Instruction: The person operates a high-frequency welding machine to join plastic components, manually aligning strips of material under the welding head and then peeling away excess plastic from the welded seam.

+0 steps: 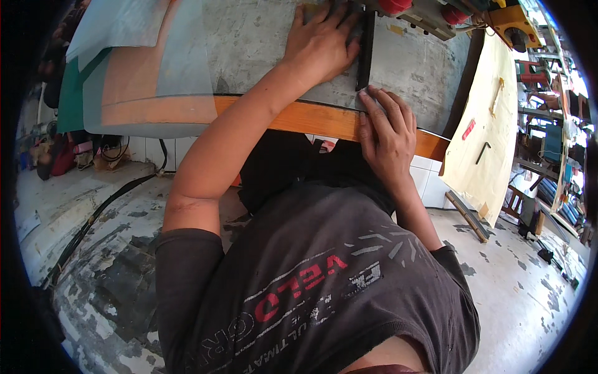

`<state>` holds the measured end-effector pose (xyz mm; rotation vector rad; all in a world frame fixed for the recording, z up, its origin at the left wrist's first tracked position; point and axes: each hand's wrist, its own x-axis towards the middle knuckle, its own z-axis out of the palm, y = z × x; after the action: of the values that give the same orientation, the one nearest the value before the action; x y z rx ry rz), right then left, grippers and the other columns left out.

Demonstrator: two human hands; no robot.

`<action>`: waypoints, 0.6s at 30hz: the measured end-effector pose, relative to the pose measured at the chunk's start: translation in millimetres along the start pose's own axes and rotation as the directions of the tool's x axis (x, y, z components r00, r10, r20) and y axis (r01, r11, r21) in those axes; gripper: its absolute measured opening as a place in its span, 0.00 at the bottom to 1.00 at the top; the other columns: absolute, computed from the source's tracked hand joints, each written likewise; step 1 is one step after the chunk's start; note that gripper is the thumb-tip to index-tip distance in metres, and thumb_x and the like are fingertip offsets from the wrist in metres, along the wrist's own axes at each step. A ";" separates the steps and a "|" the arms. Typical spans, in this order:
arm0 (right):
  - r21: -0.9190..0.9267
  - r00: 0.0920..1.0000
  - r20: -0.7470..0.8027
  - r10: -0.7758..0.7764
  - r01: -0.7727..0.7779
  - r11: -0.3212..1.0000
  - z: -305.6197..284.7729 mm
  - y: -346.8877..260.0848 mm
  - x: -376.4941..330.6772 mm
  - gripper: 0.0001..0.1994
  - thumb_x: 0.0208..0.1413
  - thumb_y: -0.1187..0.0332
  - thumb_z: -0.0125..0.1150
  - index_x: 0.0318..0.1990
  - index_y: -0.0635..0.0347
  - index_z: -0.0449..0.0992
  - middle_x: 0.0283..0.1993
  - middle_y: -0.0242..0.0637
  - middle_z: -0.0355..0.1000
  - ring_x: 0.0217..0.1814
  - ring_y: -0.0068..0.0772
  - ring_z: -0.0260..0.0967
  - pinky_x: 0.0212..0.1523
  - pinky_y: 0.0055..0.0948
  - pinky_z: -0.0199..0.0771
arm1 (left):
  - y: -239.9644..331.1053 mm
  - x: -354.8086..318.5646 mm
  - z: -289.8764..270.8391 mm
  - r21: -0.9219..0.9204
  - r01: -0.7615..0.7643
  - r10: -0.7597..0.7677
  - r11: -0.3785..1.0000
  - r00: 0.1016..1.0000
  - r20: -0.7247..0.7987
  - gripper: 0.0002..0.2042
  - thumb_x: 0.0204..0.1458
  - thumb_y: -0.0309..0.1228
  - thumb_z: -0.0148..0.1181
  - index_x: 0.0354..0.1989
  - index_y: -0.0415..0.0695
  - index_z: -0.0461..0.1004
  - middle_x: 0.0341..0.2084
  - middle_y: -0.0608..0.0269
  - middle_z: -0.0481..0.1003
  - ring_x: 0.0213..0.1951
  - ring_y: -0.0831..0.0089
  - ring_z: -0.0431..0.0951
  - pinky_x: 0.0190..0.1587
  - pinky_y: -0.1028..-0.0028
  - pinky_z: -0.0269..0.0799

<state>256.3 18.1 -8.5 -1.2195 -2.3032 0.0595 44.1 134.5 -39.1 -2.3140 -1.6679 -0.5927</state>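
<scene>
My left hand (321, 48) lies flat on a grey sheet-like work surface (255, 43), fingers spread, just left of a long, narrow black bar (366, 53). The thumb side comes close to the bar; whether it touches cannot be made out. At the near end of that bar rests my right hand (391, 121), its fingertips beside the bar's tip and its thumb over the orange-brown wooden front edge (311, 119). Those fingers are slightly bent, and nothing shows gripped in them. The bar's far end runs out of sight at the top.
Translucent sheets (187, 68) hang over the bench's left side. A machine with red knobs (458, 14) and a yellow box (520, 26) stands at the far right. Cream paper (483, 131) bears a black hex key (483, 153). Dark cables (93, 215) cross the worn floor.
</scene>
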 end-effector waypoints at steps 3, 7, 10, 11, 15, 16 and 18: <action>0.038 0.999 -0.011 0.033 -0.032 0.999 1.0 1.6 -1.4 0.22 0.60 0.68 0.67 0.62 0.55 0.81 0.66 0.37 0.75 0.69 0.46 0.70 0.68 0.47 0.69 | -1.2 0.8 1.3 0.007 -0.011 0.011 1.000 1.000 0.013 0.28 0.68 0.46 0.55 0.76 0.56 0.67 0.75 0.59 0.67 0.75 0.58 0.65 0.74 0.36 0.57; -0.011 1.000 0.023 0.019 -0.018 1.000 -1.4 -1.1 0.6 0.22 0.60 0.69 0.67 0.63 0.54 0.81 0.67 0.37 0.75 0.70 0.47 0.69 0.68 0.48 0.68 | -3.6 0.5 5.2 0.013 -0.016 0.016 1.000 1.000 0.017 0.28 0.68 0.46 0.55 0.75 0.55 0.68 0.75 0.60 0.67 0.76 0.58 0.65 0.74 0.37 0.56; -0.003 0.999 0.027 0.027 -0.027 1.000 -1.8 -1.9 1.5 0.23 0.59 0.69 0.67 0.63 0.54 0.81 0.67 0.38 0.74 0.70 0.47 0.69 0.69 0.48 0.67 | -2.3 1.8 2.7 0.006 -0.009 0.009 1.000 1.000 0.016 0.28 0.68 0.46 0.54 0.75 0.55 0.68 0.75 0.60 0.67 0.76 0.58 0.64 0.74 0.36 0.55; 0.000 0.999 0.032 0.034 -0.034 0.999 -1.7 -2.2 2.2 0.23 0.59 0.69 0.67 0.63 0.54 0.81 0.67 0.38 0.74 0.70 0.47 0.69 0.69 0.48 0.67 | -2.3 1.8 1.7 0.011 -0.005 0.005 1.000 1.000 0.020 0.28 0.68 0.46 0.54 0.75 0.54 0.68 0.75 0.60 0.67 0.77 0.58 0.64 0.74 0.36 0.55; 0.008 0.998 0.038 0.047 -0.047 0.999 -3.6 -3.6 3.8 0.22 0.59 0.69 0.67 0.62 0.54 0.81 0.67 0.38 0.74 0.69 0.48 0.69 0.68 0.47 0.66 | -4.9 0.7 5.1 0.013 -0.019 0.019 1.000 1.000 -0.011 0.27 0.68 0.46 0.54 0.75 0.55 0.69 0.74 0.60 0.68 0.76 0.58 0.64 0.74 0.35 0.55; 0.009 0.998 0.039 0.046 -0.046 0.999 -2.9 -3.0 3.5 0.22 0.59 0.69 0.67 0.62 0.54 0.81 0.67 0.38 0.74 0.69 0.48 0.69 0.68 0.47 0.66 | -4.9 0.9 5.9 0.020 -0.021 0.021 1.000 1.000 -0.005 0.27 0.68 0.46 0.54 0.75 0.55 0.69 0.74 0.60 0.68 0.76 0.58 0.64 0.74 0.35 0.55; 0.003 0.999 0.028 0.042 -0.042 0.999 -1.9 -1.5 2.3 0.22 0.59 0.69 0.67 0.62 0.54 0.81 0.66 0.38 0.75 0.69 0.48 0.69 0.68 0.47 0.66 | -3.9 1.5 5.6 0.028 -0.023 0.023 0.999 1.000 0.001 0.27 0.68 0.46 0.54 0.74 0.56 0.69 0.74 0.59 0.68 0.76 0.57 0.64 0.74 0.35 0.55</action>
<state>255.0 18.6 -5.5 -1.2730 -2.2999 0.0965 41.8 139.3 -43.6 -2.3112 -1.6371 -0.5607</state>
